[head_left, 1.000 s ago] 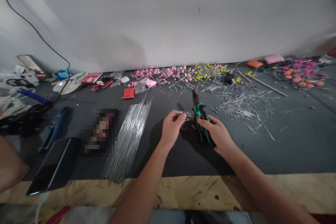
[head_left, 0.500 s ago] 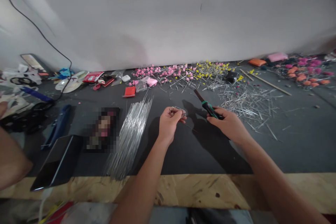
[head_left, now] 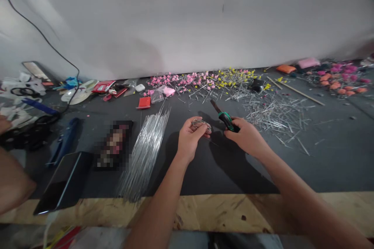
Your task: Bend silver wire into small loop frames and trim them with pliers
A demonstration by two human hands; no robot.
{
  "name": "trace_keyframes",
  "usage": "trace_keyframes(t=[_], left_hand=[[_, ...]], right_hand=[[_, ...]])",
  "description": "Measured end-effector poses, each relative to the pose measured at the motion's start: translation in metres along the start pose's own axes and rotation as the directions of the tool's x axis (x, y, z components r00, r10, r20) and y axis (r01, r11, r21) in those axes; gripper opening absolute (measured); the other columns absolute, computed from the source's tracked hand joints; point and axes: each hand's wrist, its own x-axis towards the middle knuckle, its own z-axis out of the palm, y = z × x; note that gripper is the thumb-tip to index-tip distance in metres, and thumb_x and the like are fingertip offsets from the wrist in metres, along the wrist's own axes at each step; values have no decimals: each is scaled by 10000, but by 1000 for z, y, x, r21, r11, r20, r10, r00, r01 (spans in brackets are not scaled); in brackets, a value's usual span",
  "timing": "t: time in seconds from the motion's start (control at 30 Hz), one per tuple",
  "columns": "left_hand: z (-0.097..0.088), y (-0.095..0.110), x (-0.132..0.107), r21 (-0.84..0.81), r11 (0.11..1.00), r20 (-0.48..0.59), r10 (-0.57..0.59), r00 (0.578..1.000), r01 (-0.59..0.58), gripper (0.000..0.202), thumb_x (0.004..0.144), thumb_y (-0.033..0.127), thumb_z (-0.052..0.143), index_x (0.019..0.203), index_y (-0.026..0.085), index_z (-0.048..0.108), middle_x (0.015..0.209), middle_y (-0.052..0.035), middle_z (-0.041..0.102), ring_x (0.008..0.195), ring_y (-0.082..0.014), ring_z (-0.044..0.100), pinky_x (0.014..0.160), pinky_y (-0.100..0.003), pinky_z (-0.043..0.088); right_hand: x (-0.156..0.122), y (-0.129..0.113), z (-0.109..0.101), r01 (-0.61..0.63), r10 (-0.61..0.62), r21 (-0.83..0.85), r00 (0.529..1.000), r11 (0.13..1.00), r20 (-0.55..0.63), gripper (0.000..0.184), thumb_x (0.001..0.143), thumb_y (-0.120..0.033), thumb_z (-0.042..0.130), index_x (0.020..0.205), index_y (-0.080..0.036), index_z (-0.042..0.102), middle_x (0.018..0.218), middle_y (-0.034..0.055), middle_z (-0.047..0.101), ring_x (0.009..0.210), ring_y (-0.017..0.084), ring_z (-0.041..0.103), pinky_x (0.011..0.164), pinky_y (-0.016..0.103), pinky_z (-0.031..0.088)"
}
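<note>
Right grip was wrapped round pliers, slanting away and leftward; left grip pinched wire loop, just left of them, apart.

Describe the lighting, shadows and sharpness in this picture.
In the head view, a dark shadow spreads over the grey tabletop below the right hand; in the head view, bright glints streak the wire bundle; in the head view, the coiled wire in the left hand looks too soft to trace clearly.
</note>
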Motion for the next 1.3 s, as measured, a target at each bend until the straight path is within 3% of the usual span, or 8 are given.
trace_keyframes(t=[0.17, 0.33, 0.4, 0.5, 0.63, 0.73, 0.97, 1.3], left_hand=[[1, 1, -1, -42, 999, -2, 1, 1000, -1, 223, 665, 232, 690, 835, 152, 570, 741, -25, 663, 660, -149, 637, 575, -272, 506], [3, 1, -2, -52, 998, -21, 21, 1000, -22, 196, 660, 213, 693, 801, 155, 570, 739, -25, 671, 687, -160, 649, 597, -283, 515], [3, 0, -1, -55, 998, -21, 36, 999, -37, 187, 664, 201, 689, 798, 154, 567, 760, -31, 678, 715, -165, 654, 623, -290, 520], [3, -2, -1, -61, 997, -12, 35, 999, -36, 185, 663, 190, 689, 790, 156, 559, 779, -32, 684, 745, -169, 657, 669, -306, 524], [3, -4, -2, -26, 999, 2, 31, 1000, -31, 181, 662, 192, 688, 783, 163, 557, 778, -19, 678, 712, -146, 647, 678, -300, 523], [2, -5, -2, 75, 996, 13, 52, 999, -53, 169, 675, 211, 677, 796, 167, 568, 750, -3, 659, 645, -117, 622, 648, -275, 517], [1, -6, -4, 376, 923, -14, 92, 996, -80, 171, 704, 272, 640, 822, 169, 573, 724, 3, 606, 626, -105, 580, 592, -226, 475], [2, -6, -5, 444, 892, 16, 86, 996, -84, 162, 729, 291, 607, 828, 172, 560, 743, -6, 597, 665, -114, 572, 607, -229, 460]], right_hand=[[14, 15, 5, 97, -92, -271, 995, 958, 31, 146, 680, -320, 599, 645, -179, 579, 1115, 103, 560, 1009, 268, 514, 824, 351, 376], [13, 18, 5, 98, -107, -391, 994, 915, -2, 230, 653, -346, 653, 834, -208, 623, 1139, 89, 565, 1074, 340, 460, 854, 472, 343], [10, 13, 4, 110, -142, -342, 987, 933, -71, 211, 669, -336, 647, 844, -220, 627, 1146, 83, 557, 1102, 334, 439, 872, 481, 335], [3, 1, 7, 179, -201, -130, 964, 975, -175, 166, 713, -297, 607, 862, -223, 622, 1079, 71, 580, 1042, 262, 492, 873, 418, 369], [-10, -16, 19, 218, -193, 219, 973, 951, -129, 169, 753, -278, 559, 900, -213, 611, 856, 41, 620, 743, 171, 571, 670, 307, 454], [-15, -21, 30, 213, -169, 369, 974, 905, -148, 160, 767, -274, 546, 899, -210, 612, 824, 34, 638, 703, 161, 581, 643, 289, 462], [-16, -14, 43, 185, -94, 428, 970, 885, -226, 169, 766, -319, 563, 875, -200, 610, 818, 39, 639, 714, 167, 591, 662, 294, 471], [-18, -15, 43, 172, -97, 381, 973, 909, -209, 144, 771, -318, 543, 800, -197, 617, 759, 31, 631, 666, 161, 573, 626, 294, 465]])
